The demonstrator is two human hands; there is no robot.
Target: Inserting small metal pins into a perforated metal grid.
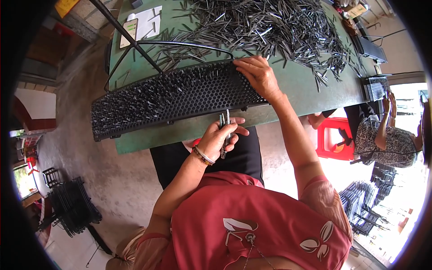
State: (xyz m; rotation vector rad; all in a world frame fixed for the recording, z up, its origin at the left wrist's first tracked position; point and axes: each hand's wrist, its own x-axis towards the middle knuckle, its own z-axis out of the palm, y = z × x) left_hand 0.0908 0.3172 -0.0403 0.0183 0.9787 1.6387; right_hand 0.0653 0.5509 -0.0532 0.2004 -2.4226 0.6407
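While the person's red-shirted torso fills the lower frame, the left hand (219, 137) sits nearest, just off the near edge of the green table (315, 92), fingers curled shut around a small bundle of thin dark metal strips (225, 123) standing roughly upright. A bracelet (203, 156) rings that wrist. Below the hand: dark trousers, then bare concrete floor, open to the left as far as a stack of black wire racks (72, 204).

Just beyond the hand, a black perforated tray (148, 105) lies lengthwise on the table, its near long side close to the table's edge, its left end overhanging slightly. Many strips stand in its holes, densest at left and along the far side.

Right hand (256, 74) rests palm down on the tray's right far corner, fingers spread flat, gripping nothing visible.

Farther: a bent dark wire frame (180, 45) arcs beside the tray's far side. Beyond it, a large loose heap of strips (265, 27) covers most of the tabletop; bare green remains at the right near corner.

Far right, another person sits by a red plastic stool (333, 139).
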